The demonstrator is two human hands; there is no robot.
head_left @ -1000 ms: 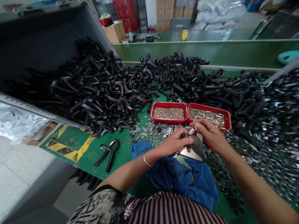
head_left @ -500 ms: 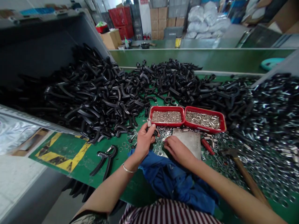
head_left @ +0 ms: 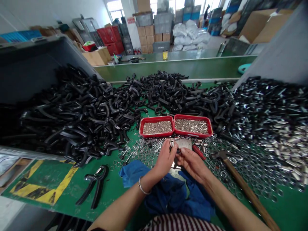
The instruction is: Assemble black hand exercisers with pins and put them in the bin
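Note:
My left hand (head_left: 165, 161) is closed around a small silver coil spring (head_left: 171, 142) and a black part (head_left: 178, 150), mostly covered by the fingers. Close against it, the fingers of my right hand (head_left: 193, 163) pinch at the black part's right end; any smaller piece between them is hidden. Both hands are over a flat steel plate (head_left: 184, 144). Just beyond them stand a red tray of tiny metal pieces (head_left: 157, 135) and a red tray of metal pins (head_left: 193, 134). A blue cloth (head_left: 166, 199) lies beneath my forearms.
Black handles (head_left: 101, 109) are heaped at left and back. An assembled hand grip (head_left: 95, 184) lies front left. To the right are a hammer (head_left: 243, 183), a red-handled tool (head_left: 198, 152), scattered metal rings (head_left: 255, 173) and silver cylinders (head_left: 288, 144).
My hands were apart and have come together, the left moving toward the right with the spring and black part. The camera view has shifted, showing more of the room behind.

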